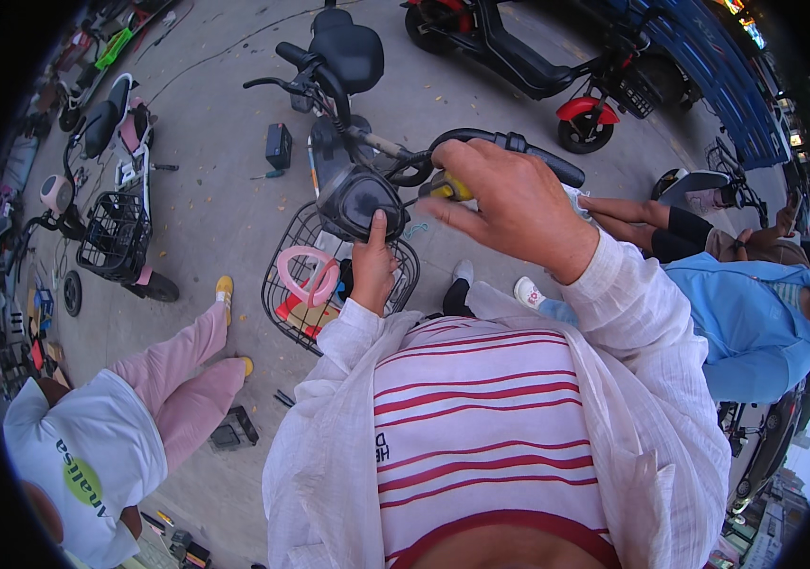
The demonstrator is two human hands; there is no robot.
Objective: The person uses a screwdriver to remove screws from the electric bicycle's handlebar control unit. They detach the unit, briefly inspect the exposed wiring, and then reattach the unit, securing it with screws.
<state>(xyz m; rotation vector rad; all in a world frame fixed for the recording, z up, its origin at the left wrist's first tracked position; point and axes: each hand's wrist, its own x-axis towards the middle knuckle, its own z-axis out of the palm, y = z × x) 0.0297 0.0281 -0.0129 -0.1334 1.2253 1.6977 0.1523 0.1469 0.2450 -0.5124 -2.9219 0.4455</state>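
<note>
In front of me stands an electric scooter with a dark rounded headlight housing (357, 202) below its handlebar (388, 147). My left hand (373, 275) grips the housing's near edge, its thumb pressed on the front face; the other fingers are mostly hidden. My right hand (517, 204) is closed around a yellow-handled screwdriver (455, 188), held just right of the housing with its thin shaft pointing at it. Under the housing hangs a black wire basket (283, 318), holding a pink ring (331, 277), something red and a cardboard piece.
A black battery-like box (278, 146) and a screwdriver lie on the concrete beyond the basket. Another scooter (118, 213) with a basket stands left, near a person in pink trousers (177, 389). People sit or stand at right, one in blue (746, 322). A red-fendered scooter (518, 62) is behind.
</note>
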